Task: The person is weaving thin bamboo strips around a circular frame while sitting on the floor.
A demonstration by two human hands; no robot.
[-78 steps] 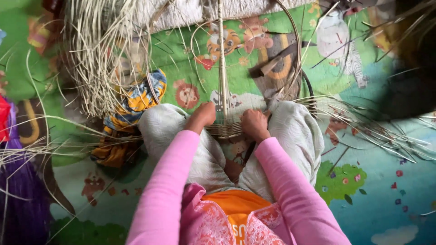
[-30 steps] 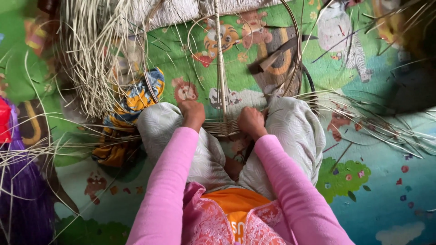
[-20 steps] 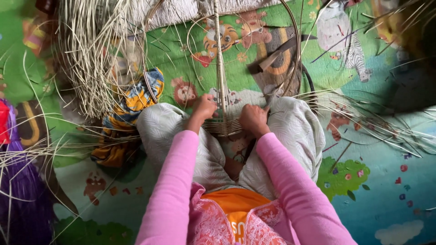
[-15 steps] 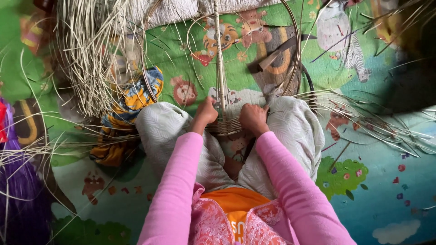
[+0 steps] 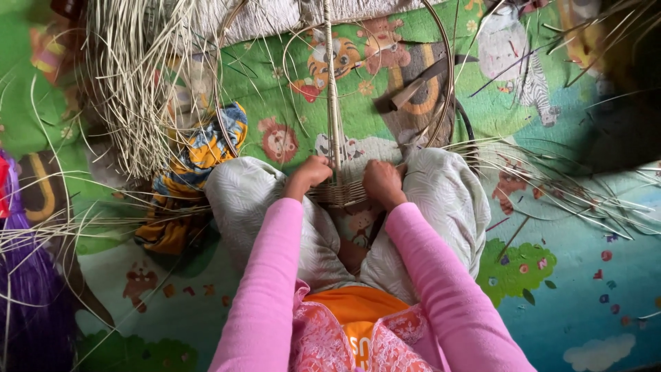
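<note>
Since a moment ago the left hand (image 5: 311, 172) has been drawn back onto the woven band (image 5: 339, 193), where it is closed at 9 o'clock of the upright cane (image 5: 333, 103), while the right hand (image 5: 381, 182) stays clamped on the band at 3 o'clock.

Pink sleeves (image 5: 275, 275), green cartoon-animal mat (image 5: 275, 83), pale straw strips (image 5: 138, 89) (cloth (image 5: 200, 158) blue-yellow).

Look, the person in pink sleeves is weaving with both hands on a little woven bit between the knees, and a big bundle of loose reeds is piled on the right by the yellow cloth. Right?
Not quite: the head view shows the bundle of loose reeds and the yellow cloth on the person's left. Both the left hand and right hand do work the woven piece.
</note>
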